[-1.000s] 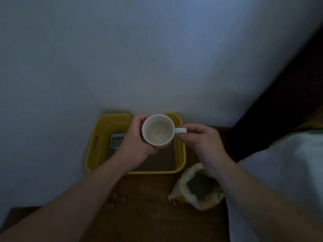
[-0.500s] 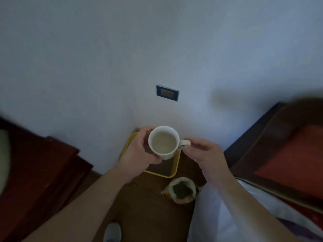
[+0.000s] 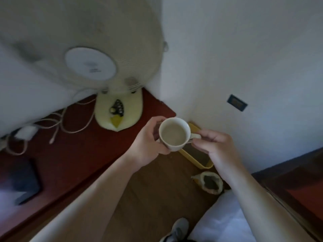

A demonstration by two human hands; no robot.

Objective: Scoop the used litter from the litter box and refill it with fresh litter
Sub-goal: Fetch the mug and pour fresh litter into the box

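The left hand (image 3: pixel 148 144) curls round the smooth, round wall of a white ceramic cup (image 3: pixel 173 134), while the right hand (image 3: pixel 215 151) pinches its looped handle. At the cup's 5 o'clock, down on the wooden plank floor (image 3: pixel 153 193), sits the yellow plastic litter box (image 3: pixel 206 165), partly hidden by the right hand. A crumpled open bag (image 3: pixel 211 183) of dark grains lies at the box's 6 o'clock. At the cup's 10 o'clock a cream fan (image 3: pixel 113 109) with a ribbed grille stands on a dark red tabletop (image 3: pixel 70 145).

Desk fan (image 3: pixel 90 67) on dark-red tabletop (image 3: pixel 70 163); white cables (image 3: pixel 57 124) beside base; wall plate (image 3: pixel 237 102); grey shoe (image 3: pixel 178 229) at bottom edge.
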